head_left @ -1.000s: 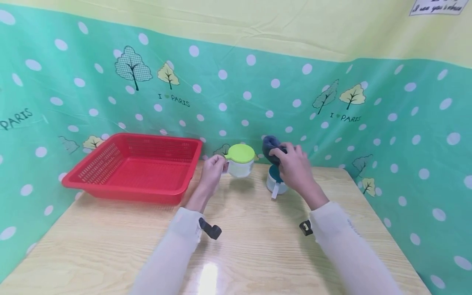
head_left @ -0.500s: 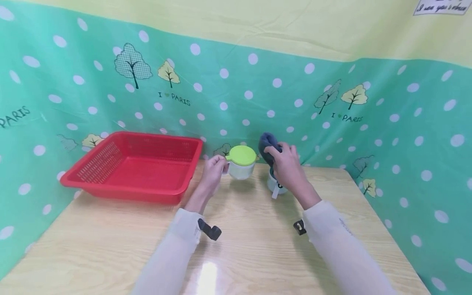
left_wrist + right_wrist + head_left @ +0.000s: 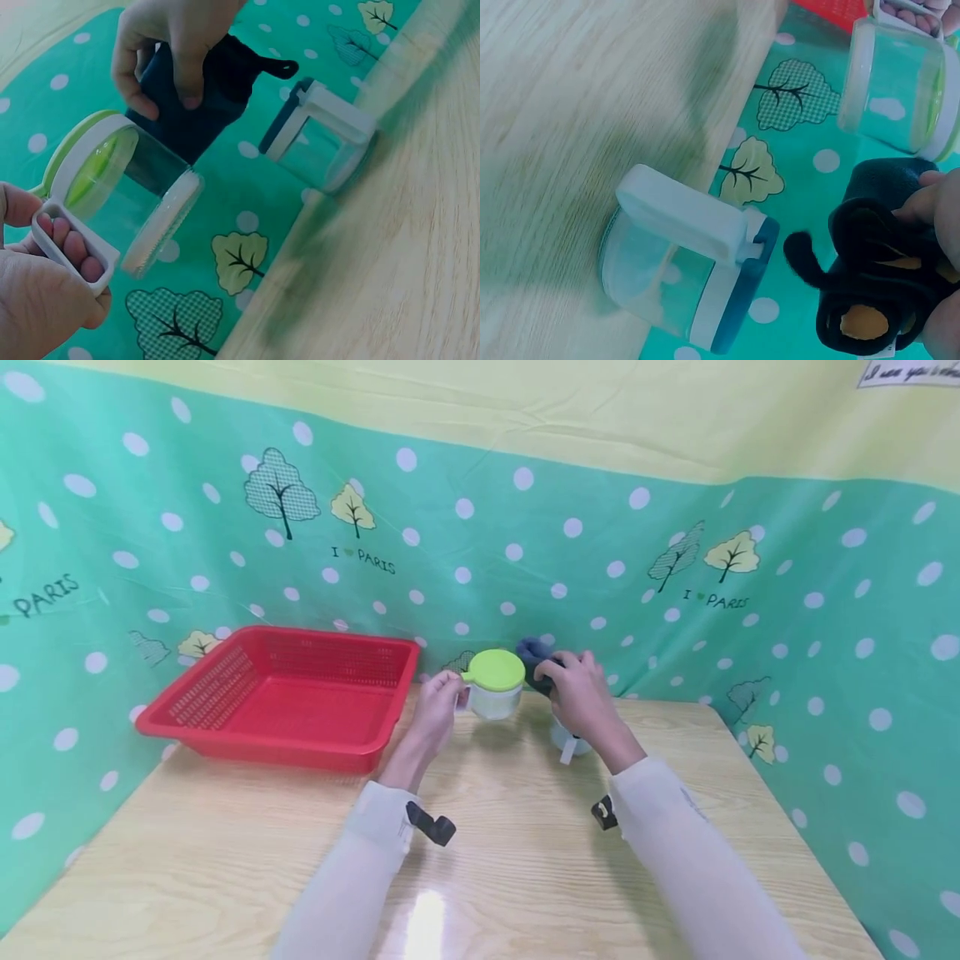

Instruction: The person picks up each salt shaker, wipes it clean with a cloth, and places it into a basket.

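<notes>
My left hand (image 3: 435, 708) grips the white handle (image 3: 96, 259) of a clear seasoning jar with a lime-green lid (image 3: 497, 670), held up off the table. Close to the jar's right side, my right hand (image 3: 588, 700) pinches a folded dark blue cloth (image 3: 180, 124) between thumb and fingers. The cloth has a black hanging loop (image 3: 801, 255) and orange patches showing in its folds. Whether cloth and jar touch, I cannot tell. A second clear jar (image 3: 664, 281), with a dark teal lid (image 3: 742, 289) and white handle, stands on the table below my right hand, partly hidden in the head view.
A red plastic basket (image 3: 303, 752) with slotted walls stands at the back left of the wooden table (image 3: 495, 843). Behind everything hangs a green dotted curtain (image 3: 442, 514), close to the table's back edge.
My right hand has moved left with the cloth, bringing it nearer the green-lidded jar. My left hand keeps the jar raised in nearly the same place.
</notes>
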### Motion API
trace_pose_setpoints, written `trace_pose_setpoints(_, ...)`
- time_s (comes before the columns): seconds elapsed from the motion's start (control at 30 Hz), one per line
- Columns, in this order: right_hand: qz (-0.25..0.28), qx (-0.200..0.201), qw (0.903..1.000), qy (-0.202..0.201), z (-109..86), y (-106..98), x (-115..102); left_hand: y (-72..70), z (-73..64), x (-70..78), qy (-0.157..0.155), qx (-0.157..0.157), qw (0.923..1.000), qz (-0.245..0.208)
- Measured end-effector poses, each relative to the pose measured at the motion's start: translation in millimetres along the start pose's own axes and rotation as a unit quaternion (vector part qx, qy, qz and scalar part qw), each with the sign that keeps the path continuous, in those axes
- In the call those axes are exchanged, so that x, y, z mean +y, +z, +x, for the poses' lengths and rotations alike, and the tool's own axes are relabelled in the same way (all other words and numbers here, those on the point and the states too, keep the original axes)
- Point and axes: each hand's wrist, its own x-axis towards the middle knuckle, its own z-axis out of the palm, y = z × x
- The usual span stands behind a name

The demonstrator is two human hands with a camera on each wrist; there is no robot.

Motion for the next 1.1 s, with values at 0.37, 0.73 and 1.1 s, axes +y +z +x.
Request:
trace_pose_setpoints(0.37, 0.01, 0.028, 0.9987, -0.042, -18.6, -7.9, -9.6, -2.0, 2.9, 1.0, 0.011, 0.014, 0.9998, -0.008)
trace_pose_setpoints(0.73, 0.029, 0.071, 0.9955, -0.055, -22.0, -2.3, -15.6, -4.5, 2.2, 3.1, 0.008, 0.007, 0.9999, -0.001)
trace_pose_setpoints(1.1, 0.049, 0.071, 0.9958, -0.033, -9.5, 12.6, -9.9, -3.5, 1.5, 1.4, 0.001, 0.011, 0.9999, 0.004)
